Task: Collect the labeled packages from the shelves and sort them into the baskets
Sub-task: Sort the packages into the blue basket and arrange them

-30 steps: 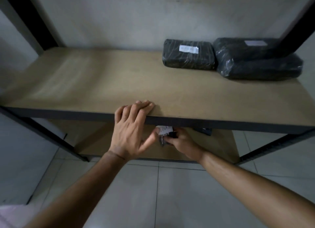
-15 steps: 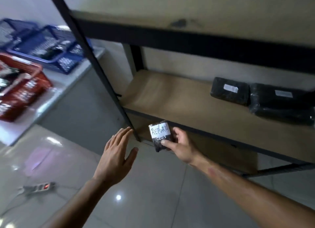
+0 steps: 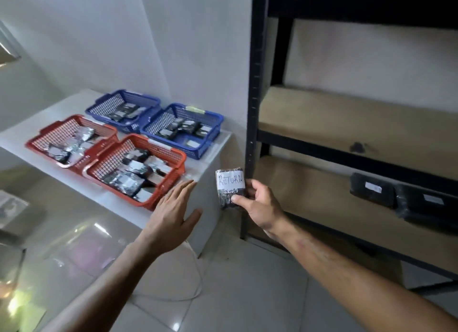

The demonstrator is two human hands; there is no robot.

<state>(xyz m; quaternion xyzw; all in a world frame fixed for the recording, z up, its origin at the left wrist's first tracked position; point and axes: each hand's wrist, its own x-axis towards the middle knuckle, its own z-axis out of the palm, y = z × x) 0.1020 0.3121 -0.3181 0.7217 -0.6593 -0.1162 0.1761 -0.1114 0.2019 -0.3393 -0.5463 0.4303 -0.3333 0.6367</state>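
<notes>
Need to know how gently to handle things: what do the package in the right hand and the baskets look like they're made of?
The package pinched by the right hand looks wrapped in black, crinkled, glossy plastic film, with a white paper label handwritten "RETURN". The red baskets and blue baskets look like rigid moulded plastic, judging by their lattice walls and slight sheen.

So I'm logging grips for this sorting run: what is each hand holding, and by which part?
The right hand pinches the RETURN package at its lower right corner. The left hand holds nothing.
</notes>
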